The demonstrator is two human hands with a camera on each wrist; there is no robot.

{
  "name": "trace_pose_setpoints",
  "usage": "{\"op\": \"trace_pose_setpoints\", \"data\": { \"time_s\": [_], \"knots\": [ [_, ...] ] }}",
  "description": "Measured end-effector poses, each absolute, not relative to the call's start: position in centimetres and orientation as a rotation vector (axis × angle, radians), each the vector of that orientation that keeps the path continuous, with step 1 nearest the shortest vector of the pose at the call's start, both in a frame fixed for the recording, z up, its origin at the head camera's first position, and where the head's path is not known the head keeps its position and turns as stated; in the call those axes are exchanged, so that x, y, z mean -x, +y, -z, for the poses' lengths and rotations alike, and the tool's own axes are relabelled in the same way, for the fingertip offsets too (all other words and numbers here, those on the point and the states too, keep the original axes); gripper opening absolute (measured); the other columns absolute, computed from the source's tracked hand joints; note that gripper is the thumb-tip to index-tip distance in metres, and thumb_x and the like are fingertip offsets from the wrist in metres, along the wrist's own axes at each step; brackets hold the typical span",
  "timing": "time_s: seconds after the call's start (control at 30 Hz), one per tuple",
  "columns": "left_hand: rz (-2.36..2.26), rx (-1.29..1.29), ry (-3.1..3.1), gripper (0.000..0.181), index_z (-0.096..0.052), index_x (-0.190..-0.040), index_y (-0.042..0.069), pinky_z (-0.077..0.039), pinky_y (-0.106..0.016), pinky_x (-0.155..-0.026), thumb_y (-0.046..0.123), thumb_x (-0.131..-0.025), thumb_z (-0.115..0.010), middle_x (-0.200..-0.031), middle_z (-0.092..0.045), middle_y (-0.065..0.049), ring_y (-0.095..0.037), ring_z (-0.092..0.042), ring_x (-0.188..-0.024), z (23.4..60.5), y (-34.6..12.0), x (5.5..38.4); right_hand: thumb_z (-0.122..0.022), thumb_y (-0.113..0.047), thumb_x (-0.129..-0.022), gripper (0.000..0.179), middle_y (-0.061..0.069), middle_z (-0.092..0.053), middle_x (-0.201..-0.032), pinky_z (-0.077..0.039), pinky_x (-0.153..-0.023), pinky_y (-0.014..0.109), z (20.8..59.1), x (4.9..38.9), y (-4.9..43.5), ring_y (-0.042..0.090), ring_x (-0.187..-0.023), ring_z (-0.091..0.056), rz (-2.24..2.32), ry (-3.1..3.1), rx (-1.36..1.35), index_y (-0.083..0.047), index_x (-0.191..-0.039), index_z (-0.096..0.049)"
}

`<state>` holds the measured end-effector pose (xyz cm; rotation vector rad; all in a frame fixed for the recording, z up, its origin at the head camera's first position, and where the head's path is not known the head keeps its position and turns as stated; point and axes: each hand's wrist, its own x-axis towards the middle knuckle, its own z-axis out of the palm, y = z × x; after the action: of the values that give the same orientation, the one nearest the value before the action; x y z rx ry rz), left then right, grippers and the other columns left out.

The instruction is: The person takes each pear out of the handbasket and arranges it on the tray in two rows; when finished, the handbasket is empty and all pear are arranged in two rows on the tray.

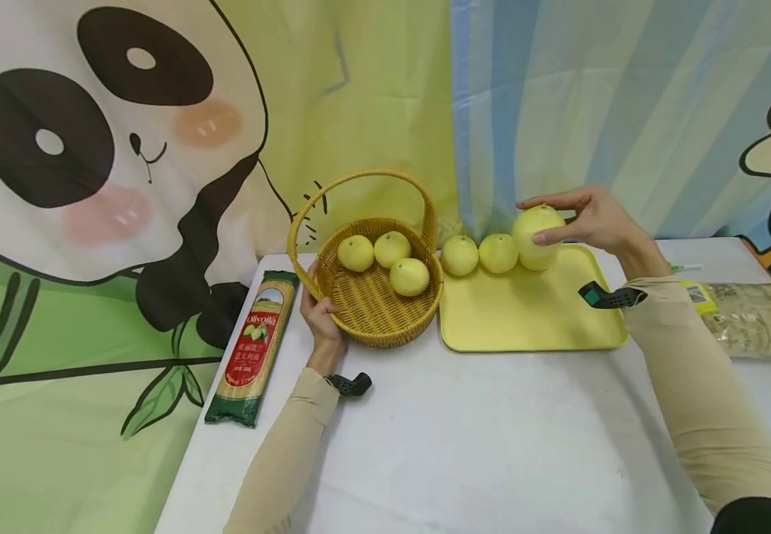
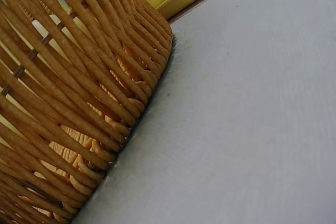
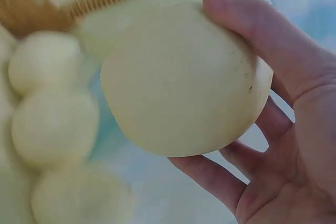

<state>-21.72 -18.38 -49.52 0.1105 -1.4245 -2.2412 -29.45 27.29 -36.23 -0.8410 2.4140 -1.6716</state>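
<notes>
My right hand (image 1: 599,221) grips a round pale yellow-green fruit (image 1: 536,222), raised over the far edge of a yellow tray (image 1: 532,334). In the right wrist view, thumb and fingers curl round this fruit (image 3: 184,82), which has a few dark specks. Along the tray's far side sits a row of three more such fruits (image 1: 460,256); the rightmost is partly covered by the held one. On the left, my left hand (image 1: 322,315) holds the side of a wicker basket (image 1: 385,337), thumb at the rim, some fingers hidden behind it. Inside the basket lie three fruits (image 1: 409,277).
A pack of spaghetti (image 1: 252,348) lies left of the basket. To the tray's right is a clear and yellow food bag (image 1: 752,319). The basket's tall arched handle (image 1: 365,175) rises over its opening. A printed curtain (image 1: 372,96) hangs behind the white table (image 1: 465,445).
</notes>
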Motion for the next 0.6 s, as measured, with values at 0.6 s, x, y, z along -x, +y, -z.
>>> {"op": "trace_pose_setpoints", "data": {
  "time_s": [0.6],
  "knots": [
    [2.250,-0.095,-1.395,0.091,-0.047,-0.159,0.009,-0.022,-0.058,-0.127,-0.014,-0.073,-0.029,-0.165,-0.044,-0.011,-0.037,-0.035,-0.155,49.3,-18.1,21.9,-0.086,-0.032,-0.089,0.066,-0.018,-0.062,-0.150,-0.041,-0.119,0.038,41.0,29.8,37.3,0.018,-0.154,-0.041,1.420,2.623,0.147,-0.024,-0.150,-0.063]
  ]
}}
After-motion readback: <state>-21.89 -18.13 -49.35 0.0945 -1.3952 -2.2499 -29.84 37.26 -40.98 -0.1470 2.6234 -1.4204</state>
